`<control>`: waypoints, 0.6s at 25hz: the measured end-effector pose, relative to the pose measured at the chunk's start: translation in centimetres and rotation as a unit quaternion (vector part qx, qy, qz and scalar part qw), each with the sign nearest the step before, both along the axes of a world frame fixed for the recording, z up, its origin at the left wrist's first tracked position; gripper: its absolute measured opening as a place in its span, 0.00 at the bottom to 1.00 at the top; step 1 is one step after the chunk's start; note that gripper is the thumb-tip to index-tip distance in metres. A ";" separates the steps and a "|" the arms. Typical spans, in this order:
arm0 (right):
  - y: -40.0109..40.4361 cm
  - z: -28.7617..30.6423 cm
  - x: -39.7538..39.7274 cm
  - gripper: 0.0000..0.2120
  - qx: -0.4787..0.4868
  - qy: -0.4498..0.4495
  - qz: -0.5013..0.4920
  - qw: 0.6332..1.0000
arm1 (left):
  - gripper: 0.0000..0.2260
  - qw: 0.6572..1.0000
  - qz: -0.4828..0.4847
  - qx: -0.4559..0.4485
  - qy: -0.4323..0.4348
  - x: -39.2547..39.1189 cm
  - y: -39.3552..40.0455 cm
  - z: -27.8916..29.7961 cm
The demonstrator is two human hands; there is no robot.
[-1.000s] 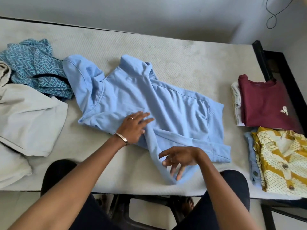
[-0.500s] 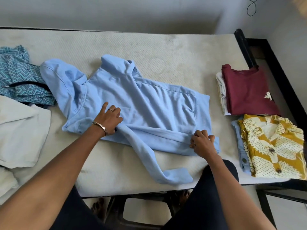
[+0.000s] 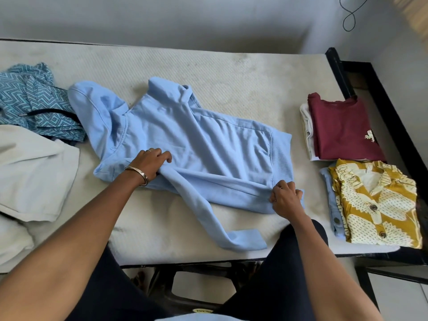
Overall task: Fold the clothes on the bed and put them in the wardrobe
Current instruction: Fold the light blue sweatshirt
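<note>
While two folded piles already sit at the right end of the bed, the pale blue cotton hoodie is the one being worked on, lying flat across the middle of the off-white mattress with its hood toward the left. Looks to me like the fold of the near side is just getting set up. The left hand is at the shoulder where the near sleeve joins, fingers curled and bunching the fabric there. The right hand is at the near corner of the hem, fingers curled tight and pinching that edge. That near sleeve trails loose off toward the mattress edge, so my guess is the next move needs both grips lifted together and carried over the body, then the sleeve tucked in. Nothing's gone to the wardrobe yet from what I can see.
</note>
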State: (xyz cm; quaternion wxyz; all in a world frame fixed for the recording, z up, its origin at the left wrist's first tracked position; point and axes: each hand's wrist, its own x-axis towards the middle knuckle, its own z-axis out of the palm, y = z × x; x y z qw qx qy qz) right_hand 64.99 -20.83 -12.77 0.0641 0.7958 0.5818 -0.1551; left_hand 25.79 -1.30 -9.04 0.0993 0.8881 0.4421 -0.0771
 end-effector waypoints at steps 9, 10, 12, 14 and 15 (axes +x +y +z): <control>-1.5 0.7 -0.7 0.22 -0.070 0.061 -0.160 0.983 | 0.17 0.995 0.014 -0.097 0.032 -0.5 -1.0 4.5; -1.3 0.6 -0.9 0.20 -0.052 0.063 -0.173 0.982 | 0.17 0.996 0.029 -0.072 0.049 -0.5 -1.3 4.4; -1.3 0.6 -0.8 0.14 -0.005 0.084 -0.196 0.977 | 0.16 0.996 0.059 -0.041 0.054 -0.4 -1.9 3.9; -2.0 0.5 0.0 0.13 0.044 0.086 -0.215 0.972 | 0.13 0.996 0.079 -0.039 0.018 -0.2 -2.4 3.5; -2.4 0.4 0.5 0.13 0.088 0.082 -0.251 0.960 | 0.12 0.996 0.079 -0.046 -0.004 -0.3 -2.6 3.4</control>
